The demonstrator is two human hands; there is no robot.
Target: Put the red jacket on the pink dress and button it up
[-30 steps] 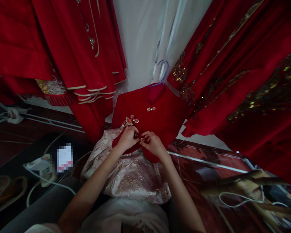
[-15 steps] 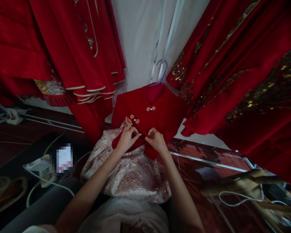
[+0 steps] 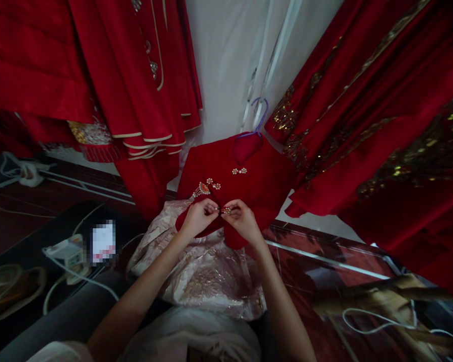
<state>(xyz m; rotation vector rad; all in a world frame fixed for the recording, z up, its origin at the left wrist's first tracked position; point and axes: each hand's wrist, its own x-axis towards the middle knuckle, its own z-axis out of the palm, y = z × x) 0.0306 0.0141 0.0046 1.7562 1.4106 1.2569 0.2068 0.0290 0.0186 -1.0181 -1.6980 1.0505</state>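
A red jacket (image 3: 207,161) on a purple hanger (image 3: 263,118) lies spread in front of me, its lower part over a pale, shiny brocade cloth (image 3: 204,271) on my lap. At the jacket's front, my left hand (image 3: 201,217) is closed in a pinch, with a small pale bit of a beaded clasp at its fingertips. Close beside it, my right hand (image 3: 241,219) pinches the flower-shaped beaded clasp (image 3: 226,210). The fingertips nearly meet; whether the clasp's halves are joined is too small to tell. Another beaded clasp (image 3: 239,171) and an orange fan-shaped ornament (image 3: 201,189) sit higher up.
Red garments (image 3: 136,100) hang at the left, and gold-sequinned red ones (image 3: 370,151) at the right. A dark bench (image 3: 18,251) on the left holds a power strip (image 3: 74,256), a white cable and a blurred-out phone-like object (image 3: 102,242). Cluttered items (image 3: 392,311) lie at the lower right.
My hands have come closer together at the jacket's front. The beaded clasp now shows in my right fingers. The whole view has shifted slightly, with things appearing farther right.
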